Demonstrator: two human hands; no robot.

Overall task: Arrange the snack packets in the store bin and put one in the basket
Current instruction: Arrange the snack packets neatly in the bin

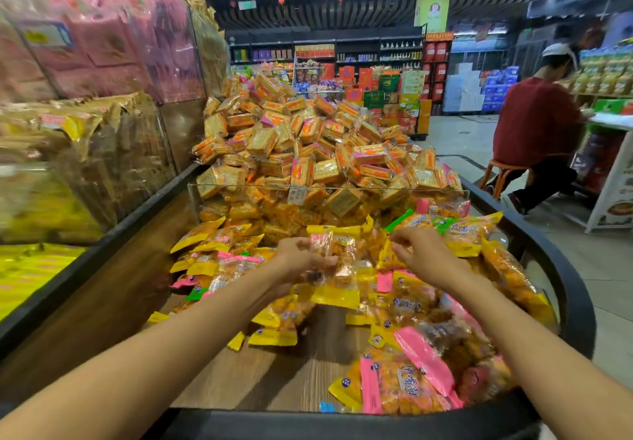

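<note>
Both bare arms reach out over the store bin (579, 306), a dark-rimmed bin with a wooden floor showing bare in the near middle. The snack packets (407, 385) lie loose in it: clear plastic pouches showing orange, crumbly contents, sealed with yellow ends, some with pink or green ends, and printed with red characters. They heap up along the right side and across the far part of the bin, with a few stragglers at the left.

The left hand (299, 260) is blurred, its fingers curled round a clear, yellow-edged packet (337, 249) lifted a little above the pile. The right hand (423, 253) hovers just to the right of it, fingers bent and loosely spread over the packets; I cannot tell whether they pinch anything.

Beyond a clear divider (239, 188) rises a tall mound of square orange biscuit packs (301, 138). Far right, a person in a red top (536, 121) sits on an orange stool (501, 172).
</note>
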